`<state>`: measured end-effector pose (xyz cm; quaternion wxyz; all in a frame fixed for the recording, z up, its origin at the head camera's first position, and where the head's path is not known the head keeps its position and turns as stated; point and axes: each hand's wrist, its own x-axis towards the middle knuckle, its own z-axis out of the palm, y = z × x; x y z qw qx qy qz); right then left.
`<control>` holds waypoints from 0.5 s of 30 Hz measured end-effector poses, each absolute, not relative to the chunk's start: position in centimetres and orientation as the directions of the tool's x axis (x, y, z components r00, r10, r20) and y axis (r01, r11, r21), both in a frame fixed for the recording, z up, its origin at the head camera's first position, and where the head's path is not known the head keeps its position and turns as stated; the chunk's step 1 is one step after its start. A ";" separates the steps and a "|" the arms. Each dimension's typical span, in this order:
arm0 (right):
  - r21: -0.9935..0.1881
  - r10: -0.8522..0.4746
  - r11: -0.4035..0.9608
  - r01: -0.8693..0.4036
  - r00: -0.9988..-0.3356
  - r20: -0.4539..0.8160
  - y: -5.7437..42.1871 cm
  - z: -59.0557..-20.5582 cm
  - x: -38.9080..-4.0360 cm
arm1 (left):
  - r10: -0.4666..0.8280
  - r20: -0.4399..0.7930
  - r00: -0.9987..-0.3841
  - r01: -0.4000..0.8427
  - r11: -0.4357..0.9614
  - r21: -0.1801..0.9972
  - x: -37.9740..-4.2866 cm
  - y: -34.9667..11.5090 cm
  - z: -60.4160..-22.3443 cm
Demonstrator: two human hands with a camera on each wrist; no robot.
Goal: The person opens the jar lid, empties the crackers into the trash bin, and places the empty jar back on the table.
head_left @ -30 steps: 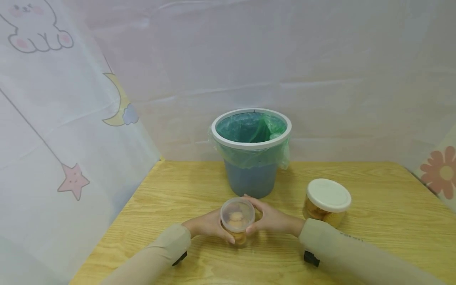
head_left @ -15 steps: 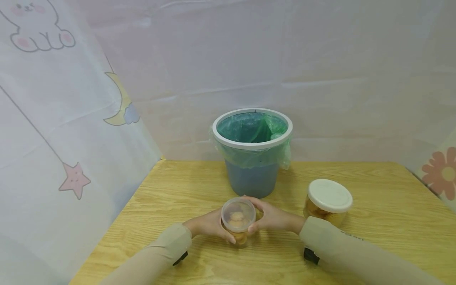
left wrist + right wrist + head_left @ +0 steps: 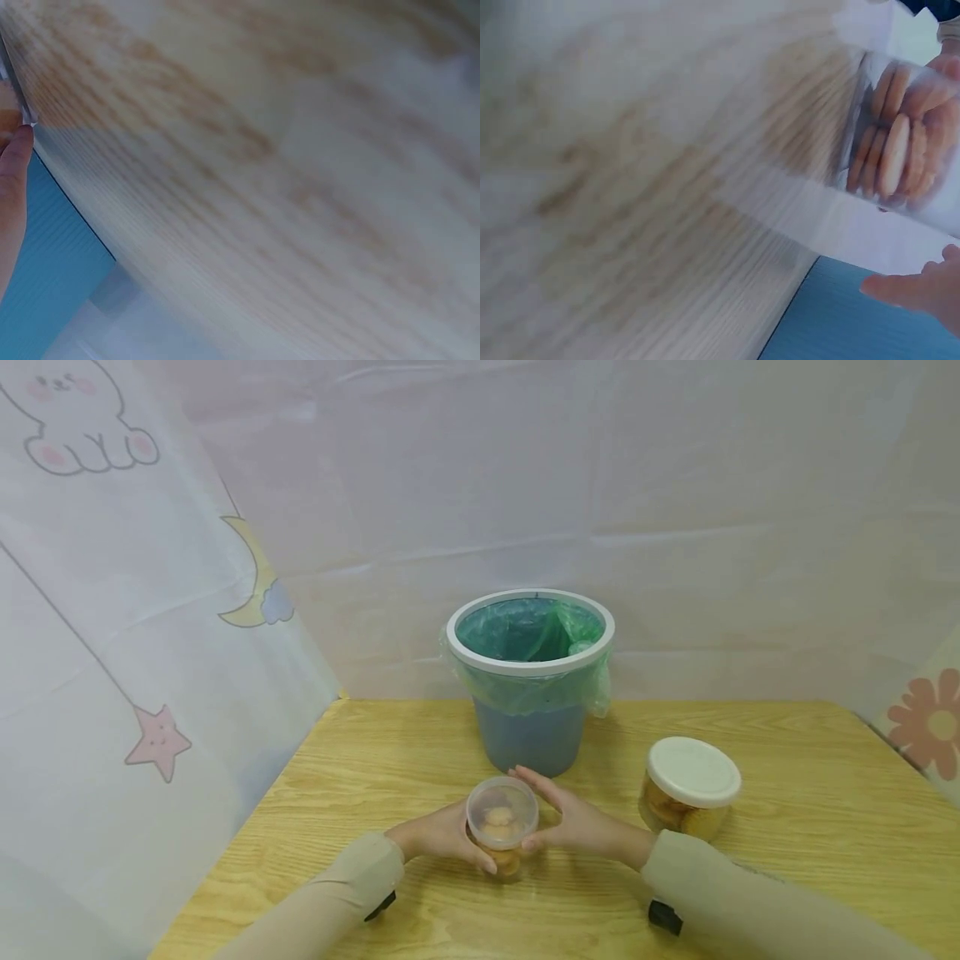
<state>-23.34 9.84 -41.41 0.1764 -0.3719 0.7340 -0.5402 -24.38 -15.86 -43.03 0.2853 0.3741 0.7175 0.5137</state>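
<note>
A small clear plastic tub of round cookies stands upright on the table in front of the bin; I cannot tell whether a see-through lid covers its top. My left hand grips it from the left, thumb along the near side. Close to the tub's right side is my right hand, its fingers extended and spread. The right wrist view shows that right hand's finger apart from the tub. Only one left finger shows at the edge of the left wrist view.
Behind the tub stands a blue bin with a white rim and green liner bag. A larger cookie jar with a white lid sits right, near my right forearm. The wood-grain table ends at a patterned cloth backdrop.
My right hand has loosened from the tub, its fingers straightening and its wrist shifting slightly right. The left hand and the tub stay in place.
</note>
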 end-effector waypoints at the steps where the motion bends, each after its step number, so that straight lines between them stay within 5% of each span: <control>1: -0.923 -0.730 0.133 -0.361 -0.666 0.155 9.9 -41.3 -23.1 | 0.830 -0.025 -0.557 0.245 0.193 0.950 -24.4 -15.9 -43.0; 15: -0.945 -0.581 0.153 -0.289 -0.800 0.151 8.7 -40.9 -19.9 | 0.819 -0.040 -0.573 0.261 0.228 0.938 -24.2 -15.7 -42.8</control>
